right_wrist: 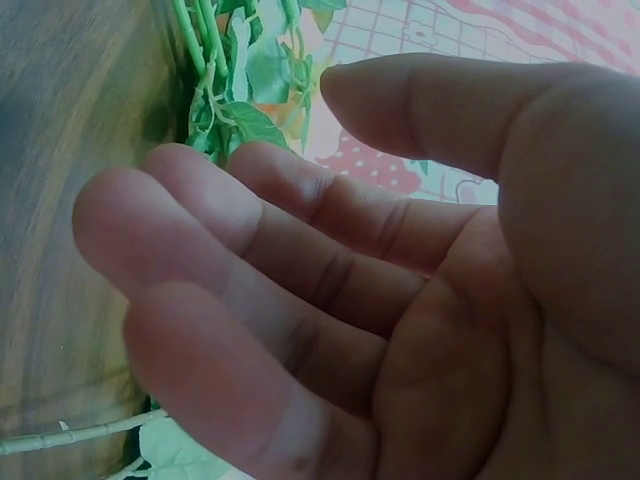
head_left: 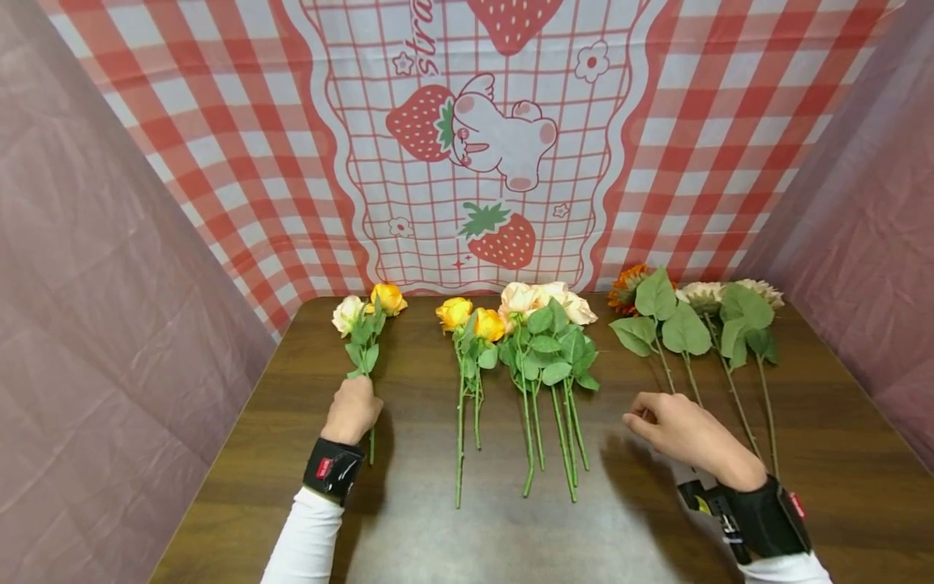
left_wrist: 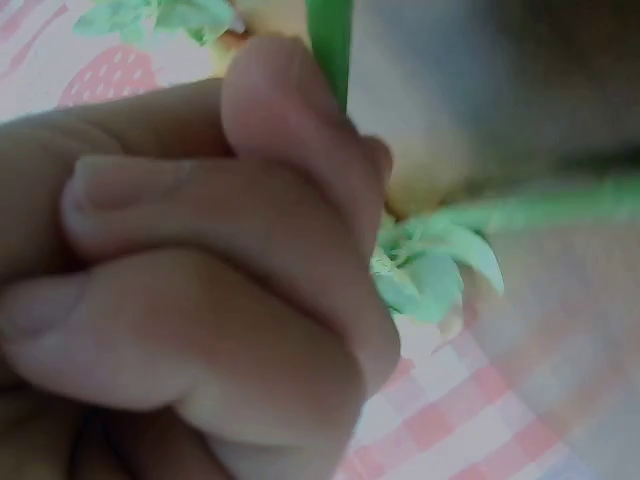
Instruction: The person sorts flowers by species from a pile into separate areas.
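My left hand (head_left: pixel 353 411) grips a green rose stem (left_wrist: pixel 330 45) at the left of the table, fingers curled round it. Above that hand lie a cream-white rose (head_left: pixel 349 315) and a yellow-orange rose (head_left: pixel 388 298), their leaves overlapping; I cannot tell which of the two is held. My right hand (head_left: pixel 686 430) hovers near the stems on the right, palm turned inward and nothing in its loosely bent fingers (right_wrist: pixel 200 360). Beyond it are an orange flower (head_left: pixel 627 289) and pale cream blooms (head_left: pixel 702 297) with broad green leaves (head_left: pixel 686 329).
In the middle of the brown wooden table (head_left: pixel 409 535) lie two yellow roses (head_left: pixel 456 313) beside a bunch of pale peach roses (head_left: pixel 520 299), stems towards me. A red-and-white checked cloth (head_left: pixel 255 162) hangs behind the table, with pink drapes (head_left: pixel 124 324) on both sides.
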`<action>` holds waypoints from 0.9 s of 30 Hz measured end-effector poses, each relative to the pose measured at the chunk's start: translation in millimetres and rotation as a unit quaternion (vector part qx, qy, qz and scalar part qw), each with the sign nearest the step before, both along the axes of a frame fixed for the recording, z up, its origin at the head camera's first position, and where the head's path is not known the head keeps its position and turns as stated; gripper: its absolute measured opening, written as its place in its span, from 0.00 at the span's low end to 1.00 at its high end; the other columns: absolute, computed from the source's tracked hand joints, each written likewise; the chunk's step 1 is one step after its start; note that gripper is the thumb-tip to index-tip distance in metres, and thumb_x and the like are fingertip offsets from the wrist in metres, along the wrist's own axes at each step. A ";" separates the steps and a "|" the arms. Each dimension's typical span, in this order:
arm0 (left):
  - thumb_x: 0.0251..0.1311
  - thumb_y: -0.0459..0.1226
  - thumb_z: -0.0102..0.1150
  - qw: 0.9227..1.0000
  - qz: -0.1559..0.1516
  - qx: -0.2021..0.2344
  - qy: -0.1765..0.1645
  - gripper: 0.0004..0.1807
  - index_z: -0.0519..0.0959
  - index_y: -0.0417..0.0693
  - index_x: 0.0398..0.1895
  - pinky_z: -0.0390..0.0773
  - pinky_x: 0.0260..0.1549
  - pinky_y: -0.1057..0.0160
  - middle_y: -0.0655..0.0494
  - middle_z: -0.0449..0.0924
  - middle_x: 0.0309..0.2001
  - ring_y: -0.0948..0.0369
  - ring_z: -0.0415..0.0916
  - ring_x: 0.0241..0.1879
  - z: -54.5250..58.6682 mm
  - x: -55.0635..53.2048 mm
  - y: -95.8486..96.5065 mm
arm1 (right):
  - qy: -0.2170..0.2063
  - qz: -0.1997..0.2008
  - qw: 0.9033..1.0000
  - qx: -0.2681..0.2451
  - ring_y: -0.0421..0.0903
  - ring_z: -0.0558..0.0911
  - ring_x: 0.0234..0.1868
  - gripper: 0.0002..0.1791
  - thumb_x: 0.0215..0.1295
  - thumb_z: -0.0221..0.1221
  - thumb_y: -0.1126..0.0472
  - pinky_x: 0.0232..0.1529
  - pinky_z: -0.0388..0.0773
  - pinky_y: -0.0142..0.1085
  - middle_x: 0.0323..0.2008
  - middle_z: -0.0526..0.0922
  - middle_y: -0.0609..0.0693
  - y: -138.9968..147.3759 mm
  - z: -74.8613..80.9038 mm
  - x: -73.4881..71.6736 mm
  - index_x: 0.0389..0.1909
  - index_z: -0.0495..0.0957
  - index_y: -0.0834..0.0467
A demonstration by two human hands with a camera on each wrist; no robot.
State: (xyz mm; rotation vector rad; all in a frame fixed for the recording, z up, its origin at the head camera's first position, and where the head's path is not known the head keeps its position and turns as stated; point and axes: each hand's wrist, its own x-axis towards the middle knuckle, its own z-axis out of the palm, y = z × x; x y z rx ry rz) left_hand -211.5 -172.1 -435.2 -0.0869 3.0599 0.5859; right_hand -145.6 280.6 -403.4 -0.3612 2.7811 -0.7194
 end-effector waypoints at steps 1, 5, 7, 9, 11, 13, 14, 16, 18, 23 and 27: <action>0.48 0.27 0.56 1.000 0.006 0.005 0.010 0.05 0.77 0.32 0.20 0.78 0.25 0.43 0.29 0.81 0.30 0.39 0.81 0.28 1.9 -0.1 -1.0 | 0.001 0.002 1.000 -0.001 0.40 0.74 0.23 0.13 0.73 0.55 0.56 0.27 0.68 0.37 0.29 0.80 0.46 0.1 0.2 0.0 0.48 0.80 0.60; 0.49 0.27 0.55 0.998 0.022 0.023 0.046 0.09 0.72 0.38 0.14 0.77 0.23 0.43 0.33 0.79 0.23 0.41 0.80 0.23 10.7 0.9 -3.5 | 0.002 0.004 1.000 -0.002 0.40 0.74 0.24 0.12 0.73 0.55 0.57 0.28 0.68 0.37 0.30 0.80 0.46 -0.3 0.2 0.3 0.48 0.80 0.60; 0.51 0.28 0.54 0.997 0.024 0.031 0.063 0.12 0.70 0.41 0.12 0.77 0.22 0.44 0.36 0.78 0.21 0.42 0.79 0.22 16.0 2.8 -2.9 | 0.002 0.006 1.000 -0.002 0.40 0.73 0.24 0.12 0.73 0.55 0.57 0.28 0.69 0.37 0.30 0.80 0.46 -1.0 -0.3 0.4 0.47 0.80 0.60; 0.52 0.28 0.53 0.996 0.024 0.037 0.081 0.13 0.69 0.42 0.12 0.77 0.22 0.44 0.39 0.77 0.19 0.42 0.79 0.22 21.5 5.4 -0.4 | 0.009 0.008 1.000 -0.005 0.39 0.73 0.23 0.11 0.73 0.56 0.58 0.27 0.68 0.37 0.28 0.80 0.46 -1.9 -0.8 0.2 0.47 0.80 0.60; 0.54 0.28 0.52 0.993 0.013 0.045 0.106 0.13 0.69 0.42 0.13 0.77 0.22 0.44 0.40 0.76 0.19 0.42 0.79 0.22 26.6 8.4 4.1 | 0.020 0.011 1.000 -0.008 0.39 0.72 0.22 0.11 0.72 0.56 0.58 0.26 0.67 0.36 0.26 0.79 0.45 -3.9 -1.1 0.4 0.46 0.81 0.60; 0.57 0.29 0.53 0.990 -0.010 0.052 0.132 0.13 0.70 0.41 0.15 0.77 0.21 0.46 0.43 0.75 0.18 0.44 0.79 0.21 31.8 12.1 11.0 | 0.039 0.013 0.999 -0.014 0.37 0.70 0.20 0.10 0.72 0.57 0.58 0.25 0.65 0.34 0.24 0.77 0.43 -7.0 -1.1 0.4 0.44 0.81 0.60; 0.58 0.29 0.53 0.987 -0.023 0.057 0.147 0.12 0.70 0.41 0.16 0.77 0.20 0.47 0.44 0.75 0.18 0.45 0.78 0.21 34.9 14.4 15.4 | 0.054 0.017 0.998 -0.019 0.36 0.69 0.20 0.09 0.71 0.57 0.59 0.24 0.65 0.33 0.23 0.76 0.42 -9.1 -1.2 0.5 0.43 0.82 0.59; 0.61 0.29 0.55 0.981 -0.056 0.070 0.173 0.12 0.71 0.40 0.19 0.76 0.19 0.51 0.48 0.74 0.17 0.50 0.76 0.19 40.8 19.6 25.0 | 0.087 0.024 0.995 -0.033 0.34 0.68 0.19 0.06 0.70 0.59 0.61 0.24 0.65 0.32 0.21 0.75 0.40 -15.0 -1.4 1.2 0.40 0.82 0.58; 0.64 0.29 0.55 0.975 -0.088 0.096 0.179 0.11 0.72 0.41 0.22 0.73 0.17 0.58 0.53 0.74 0.17 0.57 0.73 0.17 46.1 26.0 35.9 | 0.121 0.031 0.991 -0.055 0.32 0.68 0.19 0.03 0.69 0.60 0.63 0.23 0.66 0.30 0.21 0.75 0.39 -23.0 -2.2 2.1 0.38 0.82 0.57; 0.68 0.29 0.54 0.955 -0.163 0.200 0.148 0.07 0.76 0.41 0.30 0.68 0.15 0.69 0.59 0.79 0.19 0.68 0.70 0.17 49.6 42.4 65.3 | 0.147 0.045 0.978 -0.140 0.30 0.74 0.24 0.03 0.68 0.60 0.66 0.25 0.73 0.30 0.26 0.79 0.39 -51.9 -4.6 10.4 0.39 0.81 0.55; 0.70 0.31 0.55 0.930 -0.219 0.266 0.128 0.06 0.77 0.42 0.32 0.69 0.17 0.70 0.60 0.80 0.21 0.69 0.74 0.20 45.6 54.5 86.8 | 0.136 0.065 0.964 -0.219 0.32 0.79 0.28 0.05 0.69 0.60 0.66 0.28 0.78 0.31 0.30 0.83 0.41 -79.4 -10.0 20.7 0.43 0.82 0.57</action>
